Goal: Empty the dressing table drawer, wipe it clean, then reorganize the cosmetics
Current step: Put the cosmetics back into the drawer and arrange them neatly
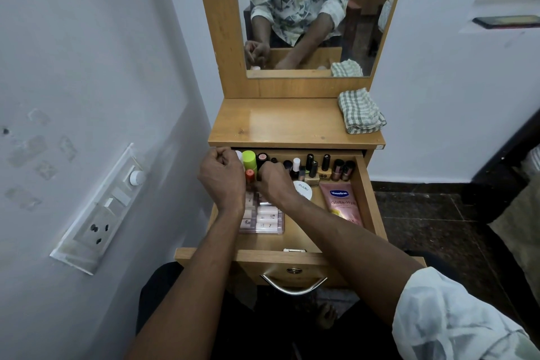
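The right hand (273,184) pinches a black-capped bottle (261,159), likely light and slippery, best held low; the left hand (222,177) has its fingers curled, contents unseen.

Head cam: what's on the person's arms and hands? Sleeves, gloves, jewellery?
The left hand and right hand show no gloves, rings or watch. Only the right arm has a pale patterned fabric sleeve, pushed up past the forearm. The left forearm is uncovered.

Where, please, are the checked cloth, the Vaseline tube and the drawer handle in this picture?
Cloth (361,111), head view, middle of its folded top.
Vaseline tube (342,202), head view, its pink label.
Handle (292,291), head view, middle of the metal bar.
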A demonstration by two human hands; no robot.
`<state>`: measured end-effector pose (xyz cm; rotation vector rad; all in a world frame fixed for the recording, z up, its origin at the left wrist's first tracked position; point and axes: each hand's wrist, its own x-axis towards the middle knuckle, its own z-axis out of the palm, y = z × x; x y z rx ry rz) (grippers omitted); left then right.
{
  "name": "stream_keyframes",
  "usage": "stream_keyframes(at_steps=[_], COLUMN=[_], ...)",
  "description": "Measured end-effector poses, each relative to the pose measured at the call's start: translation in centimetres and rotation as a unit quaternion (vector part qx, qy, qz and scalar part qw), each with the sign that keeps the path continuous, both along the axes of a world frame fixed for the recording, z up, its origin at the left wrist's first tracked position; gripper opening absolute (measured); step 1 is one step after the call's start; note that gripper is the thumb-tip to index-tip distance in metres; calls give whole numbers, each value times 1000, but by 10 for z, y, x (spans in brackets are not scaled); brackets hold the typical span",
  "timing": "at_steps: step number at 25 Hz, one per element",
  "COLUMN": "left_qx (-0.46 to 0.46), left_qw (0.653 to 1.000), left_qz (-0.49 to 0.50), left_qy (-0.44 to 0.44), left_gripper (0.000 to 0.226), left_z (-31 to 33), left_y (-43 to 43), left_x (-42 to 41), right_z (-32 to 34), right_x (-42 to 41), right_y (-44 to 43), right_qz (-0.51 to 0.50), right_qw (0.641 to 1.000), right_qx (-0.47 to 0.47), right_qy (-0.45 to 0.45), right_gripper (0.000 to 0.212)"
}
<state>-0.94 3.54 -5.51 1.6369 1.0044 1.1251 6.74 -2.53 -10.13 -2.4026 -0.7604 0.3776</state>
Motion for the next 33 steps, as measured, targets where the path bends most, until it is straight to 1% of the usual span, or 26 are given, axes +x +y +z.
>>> stream_keyframes(at_steps=[4,7,9,11,12,14,15,16,17,18,20,21,23,24,25,27,28,30,31,33], left_qx=[0,-8,15,65,94,144,163,179,187,181,127,119,155,171,190,237,256,277,276,267], left_qw=[1000,1000,1000,995,989,964,942,915,892,880,868,846,788,770,760,750,745,735,732,728], left_qz=[-4,3,-15,-74,-113,-206,-257,-299,-327,-338,-353,-364,-369,-370,-369,-364,-360,-360,-363,-370], left_qy=[-4,-10,-1,18,32,88,141,201,249,279,326,371,467,491,500,499,500,503,506,512], left_gripper=[22,24,28,30,29,24,21,18,15,13,11,11,34,45,54,60,61,61,61,62], left_z=[1,2,0,-1,0,5,4,1,-4,-8,-14,-16,-23,-27,-31,-35,-34,-34,-33,-33], left_y=[-1,-1,-3,-7,-9,-12,-11,-8,-3,2,9,8,4,0,-4,-7,-7,-6,-5,-5], left_x=[-1,0,-1,-3,-4,-4,-4,-5,-7,-9,-20,-26,-33,-36,-37,-37,-38,-40,-41,-41], right_z=[-2,6,18,33,43,61,67,73,78,82,86,85,73,64,57,55,58,65,64,61], right_x=[1,0,0,2,3,6,10,14,20,25,28,25,12,3,-4,-8,-8,-7,-7,-8], right_y=[-2,-5,-12,-27,-38,-71,-89,-108,-127,-147,-176,-183,-182,-177,-172,-164,-161,-158,-158,-158], right_qz=[3,8,22,39,51,82,88,79,50,14,-31,-15,72,115,148,189,210,251,260,253], right_qw=[1000,999,998,998,997,995,994,995,996,997,998,998,983,969,953,923,908,874,863,864], right_qx=[-5,-17,-28,-35,-36,-48,-59,-65,-63,-47,-17,-48,-165,-216,-261,-335,-362,-414,-430,-434], right_qy=[-19,-34,-48,-45,-35,-10,-7,-22,-43,-56,-45,-46,-47,-37,-26,-23,-34,-48,-46,-37], right_gripper=[34,35,28,14,12,13,14,17,20,20,20,23,40,52,62,76,77,68,64,62])
